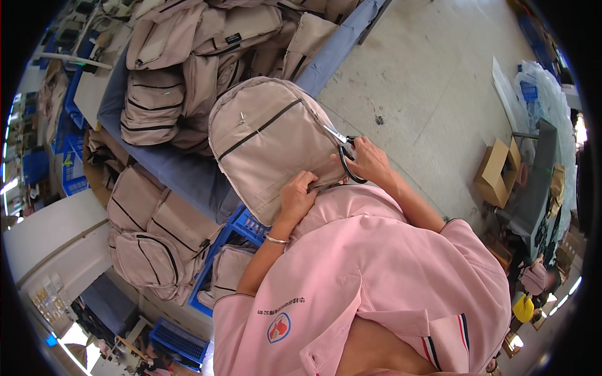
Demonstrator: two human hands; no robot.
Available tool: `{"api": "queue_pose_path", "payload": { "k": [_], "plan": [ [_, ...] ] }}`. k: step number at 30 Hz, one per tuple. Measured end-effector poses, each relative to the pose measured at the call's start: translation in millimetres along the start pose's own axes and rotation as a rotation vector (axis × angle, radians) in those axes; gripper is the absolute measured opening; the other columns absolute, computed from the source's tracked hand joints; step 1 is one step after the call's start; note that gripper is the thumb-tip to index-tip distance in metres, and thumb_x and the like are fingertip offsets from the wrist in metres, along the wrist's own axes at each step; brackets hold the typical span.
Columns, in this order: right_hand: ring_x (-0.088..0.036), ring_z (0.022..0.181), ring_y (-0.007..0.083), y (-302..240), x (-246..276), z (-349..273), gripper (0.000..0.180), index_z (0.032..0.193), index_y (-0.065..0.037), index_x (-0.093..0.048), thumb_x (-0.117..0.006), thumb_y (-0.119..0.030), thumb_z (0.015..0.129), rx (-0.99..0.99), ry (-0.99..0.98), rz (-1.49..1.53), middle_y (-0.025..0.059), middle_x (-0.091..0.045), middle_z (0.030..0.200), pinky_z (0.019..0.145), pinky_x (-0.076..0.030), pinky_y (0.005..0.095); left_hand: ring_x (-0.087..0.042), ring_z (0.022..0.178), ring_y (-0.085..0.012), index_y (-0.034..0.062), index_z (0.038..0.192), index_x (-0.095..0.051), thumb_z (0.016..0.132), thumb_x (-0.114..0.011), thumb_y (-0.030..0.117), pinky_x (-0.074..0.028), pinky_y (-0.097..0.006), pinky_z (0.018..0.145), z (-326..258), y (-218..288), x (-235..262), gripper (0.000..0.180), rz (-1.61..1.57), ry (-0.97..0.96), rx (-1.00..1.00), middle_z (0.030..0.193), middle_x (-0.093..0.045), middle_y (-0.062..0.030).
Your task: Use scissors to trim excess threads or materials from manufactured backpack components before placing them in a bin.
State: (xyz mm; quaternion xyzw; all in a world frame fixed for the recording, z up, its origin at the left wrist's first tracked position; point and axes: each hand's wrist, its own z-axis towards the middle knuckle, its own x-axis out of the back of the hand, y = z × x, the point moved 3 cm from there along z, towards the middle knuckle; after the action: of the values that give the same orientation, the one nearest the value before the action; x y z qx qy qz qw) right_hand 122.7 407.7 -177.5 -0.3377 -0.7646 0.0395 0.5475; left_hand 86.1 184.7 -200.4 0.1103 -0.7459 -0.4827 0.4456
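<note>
A beige backpack (263,135) with a dark zipper line lies in front of me, tilted across the blue-covered table edge. My left hand (297,195) grips its lower edge near my chest; a thin bracelet is on that wrist. My right hand (370,160) holds black-handled scissors (343,153), fingers through the loops, blades pointing up-left at the backpack's right side. I wear a pink short-sleeved shirt.
A heap of matching beige backpacks (188,56) covers the blue table (188,175) behind. More backpacks (153,241) are stacked at the left, above a blue plastic crate (248,225). Grey concrete floor (439,81) spreads right, with a cardboard box (496,172) and plastic bags (539,94).
</note>
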Motion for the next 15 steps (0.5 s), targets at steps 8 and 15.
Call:
{"api": "queue_pose_path", "payload": {
  "k": [8,15],
  "plan": [
    [-0.066,0.089,0.0400,-24.4,3.1,13.1,0.074,0.097,0.008,-0.062,-0.063,-0.064,0.083,-0.015,0.010,-0.004,0.0258,-0.065,0.098,0.077,-0.053,0.0461,-0.066,0.083,-0.0294,0.0073,0.092,-0.064,0.070,-0.073,0.005,-0.053,-0.039,0.072,4.8,-1.1,2.7,0.024,-0.006,-0.048,-0.012,0.090,-0.066,-0.0080],
    [-0.067,0.080,0.0417,-22.8,-9.2,10.8,0.067,0.089,0.006,-0.059,-0.063,-0.062,0.086,-0.037,0.051,0.041,0.0255,-0.066,0.088,0.070,-0.052,0.0473,-0.066,0.076,-0.0268,0.0061,0.091,-0.065,0.071,-0.078,0.012,-0.052,-0.036,0.067,6.0,-4.8,1.3,0.025,-0.005,-0.031,-0.019,0.088,-0.065,-0.0083]
  ]
}}
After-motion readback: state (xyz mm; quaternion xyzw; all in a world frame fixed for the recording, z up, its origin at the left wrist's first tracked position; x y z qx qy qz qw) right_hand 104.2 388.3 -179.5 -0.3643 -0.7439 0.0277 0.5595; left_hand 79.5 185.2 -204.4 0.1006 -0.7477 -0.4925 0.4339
